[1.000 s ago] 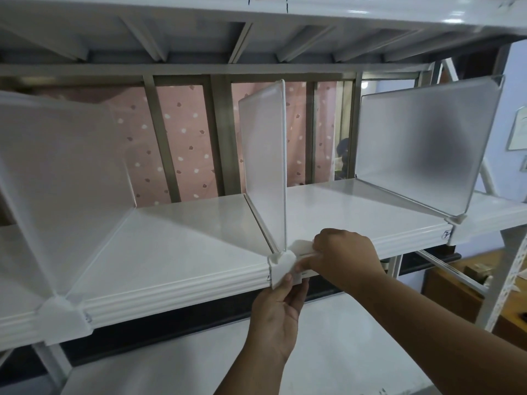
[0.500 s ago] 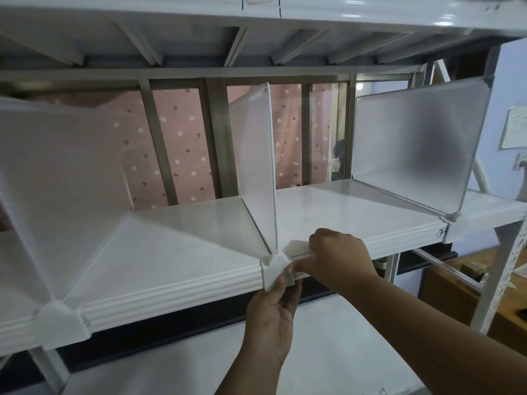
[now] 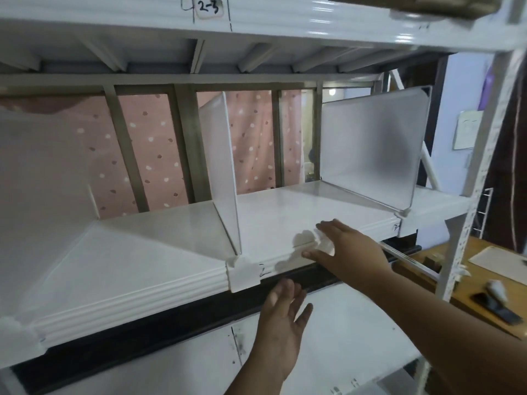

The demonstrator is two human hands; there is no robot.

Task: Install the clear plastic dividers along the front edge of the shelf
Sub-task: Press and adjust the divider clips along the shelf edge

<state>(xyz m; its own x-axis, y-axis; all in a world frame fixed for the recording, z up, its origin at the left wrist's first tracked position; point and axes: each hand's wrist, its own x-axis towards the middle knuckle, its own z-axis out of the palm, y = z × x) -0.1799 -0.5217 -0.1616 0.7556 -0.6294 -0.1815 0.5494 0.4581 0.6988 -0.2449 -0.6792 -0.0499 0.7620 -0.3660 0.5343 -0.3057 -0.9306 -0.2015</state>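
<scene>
The white shelf carries three frosted clear dividers. The left divider and the right divider stand angled. The middle divider is upright in its white clip on the front edge. My left hand hangs open below the edge, just right of that clip and not touching it. My right hand hovers over the front edge between the middle and right dividers. A small pale translucent piece, blurred, sits between its thumb and fingers.
An upper shelf marked "2-3" hangs close overhead. A white perforated upright stands at the right. Beyond it is a wooden table with small items. A lower shelf lies under my arms. A pink dotted curtain hangs behind.
Both hands have let go of the middle divider's clip. The left hand dropped below the edge and opened. The right hand moved right along the edge with the pale piece.
</scene>
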